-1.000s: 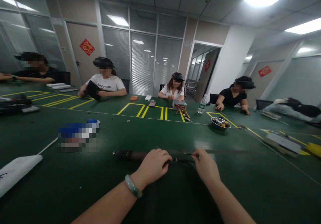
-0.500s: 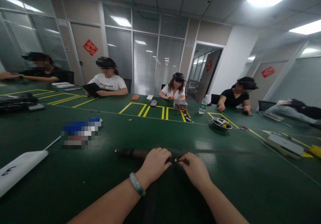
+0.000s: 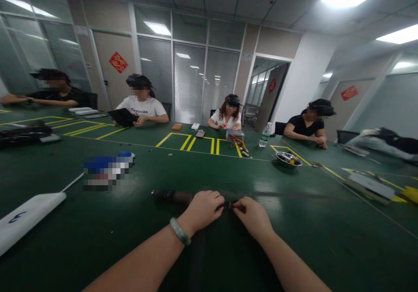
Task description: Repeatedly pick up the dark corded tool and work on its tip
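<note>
A long dark brown tube-like thing lies on the green table, with a black collar and a small metal tip at its left end. Over its right part, my left hand is closed around it, with a jade-coloured bangle on the wrist. My right hand pinches a tiny brass-coloured piece close to the left fingertips. That piece is too small to name, and whether it joins the tube cannot be told.
A white power strip and a blurred blue-white item lie left. Beyond are a metal bowl of small parts, a water bottle and a grey box with coloured wires. Several people sit across the table.
Both hands stay at the tube with nearly the same grip; my right fingertips have closed further over the brass-coloured piece. Across the table, the right-hand person has brought their hands together.
</note>
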{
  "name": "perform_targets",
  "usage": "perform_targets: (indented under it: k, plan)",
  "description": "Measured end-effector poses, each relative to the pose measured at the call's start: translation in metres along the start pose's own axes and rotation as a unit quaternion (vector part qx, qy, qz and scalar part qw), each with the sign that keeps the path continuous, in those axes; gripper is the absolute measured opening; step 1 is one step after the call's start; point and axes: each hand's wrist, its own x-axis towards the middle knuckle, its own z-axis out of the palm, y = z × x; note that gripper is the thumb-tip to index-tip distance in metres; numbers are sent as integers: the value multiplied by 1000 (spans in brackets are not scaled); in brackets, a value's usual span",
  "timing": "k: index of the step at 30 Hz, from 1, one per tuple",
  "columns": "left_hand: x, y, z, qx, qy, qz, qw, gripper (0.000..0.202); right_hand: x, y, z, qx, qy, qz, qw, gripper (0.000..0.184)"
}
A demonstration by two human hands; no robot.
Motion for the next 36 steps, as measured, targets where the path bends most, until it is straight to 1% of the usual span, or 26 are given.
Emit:
perform_targets:
  k: [6, 14, 18, 23, 31, 33, 36]
  plan:
    - [-1, -5, 3, -9, 7, 13, 1000, 10, 1, 0, 3, -3, -17, -15, 1000, 8]
    - [-1, -6, 3, -26, 2, 20, 999, 13, 3, 6, 9, 7, -7, -35, 999, 8]
    - [0, -8, 6, -25, -3, 20, 999, 16, 3, 6, 13, 8, -2, -48, 999, 7]
    - [1, -9, 8, -32, -6, 27, 999, 15, 2, 2, 15, 7, 23, -78, 997, 9]
    - [1, -8, 7, -44, -12, 36, 998, 18, 2, -1, 14, -21, -5, -86, 996, 13]
    - [0, -8, 7, -50, -12, 40, 998, 20, 2, -1, 15, -13, -4, -89, 996, 12]
    - [1, -8, 8, -59, -9, 38, 997, 21, 2, 0, 16, 9, 14, -94, 995, 12]
